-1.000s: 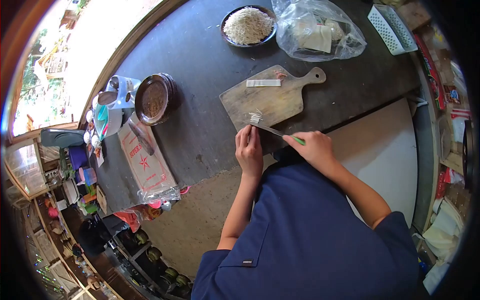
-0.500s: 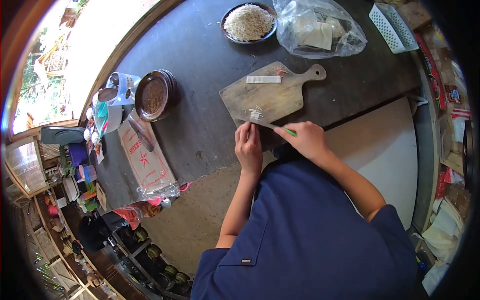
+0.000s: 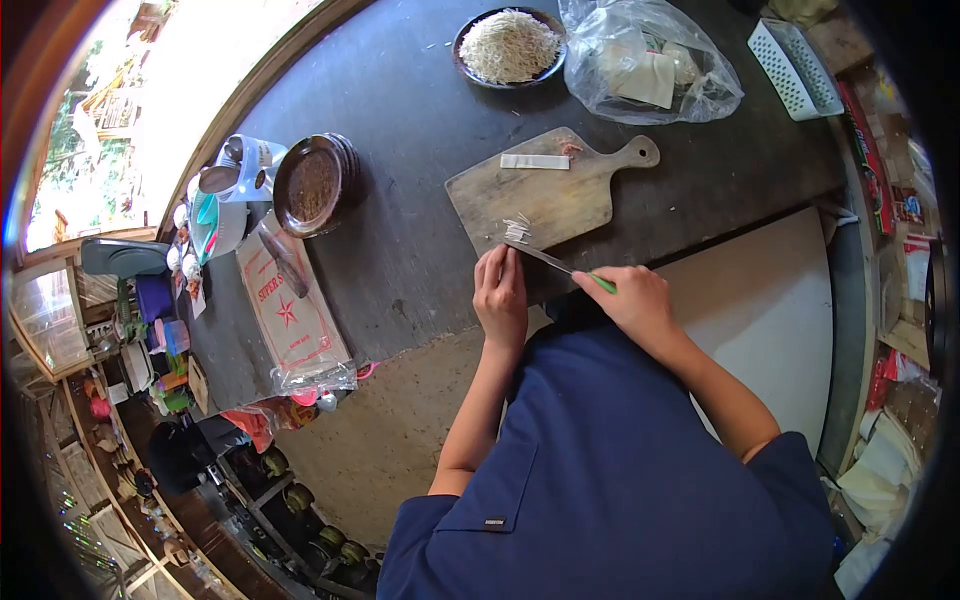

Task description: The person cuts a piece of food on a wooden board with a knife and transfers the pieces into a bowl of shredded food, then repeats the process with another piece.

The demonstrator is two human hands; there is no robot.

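Observation:
My right hand (image 3: 638,303) is closed round the green handle of a knife (image 3: 545,259). The blade points left over the near edge of the wooden cutting board (image 3: 560,205), its tip close to the fingers of my left hand (image 3: 500,297). Those fingers are bent and pressed together at the board's near-left corner; whatever they hold is hidden. Just beyond the blade lies a small heap of thin white strips (image 3: 517,229). Farther up on the board is a flat white slab (image 3: 535,162), with reddish scraps (image 3: 571,149) beside it.
A dark bowl (image 3: 462,66) heaped with white shreds (image 3: 510,46) stands at the back, beside a clear plastic bag (image 3: 690,100). Stacked brown dishes (image 3: 312,185), a printed paper packet (image 3: 292,310) with a dark blade (image 3: 283,262) on it, and a white perforated basket (image 3: 795,70) are also on the table.
My right hand has moved slightly right and down, drawing the knife back so more of its blade shows. My left hand stays at the board's corner. The view has shifted slightly.

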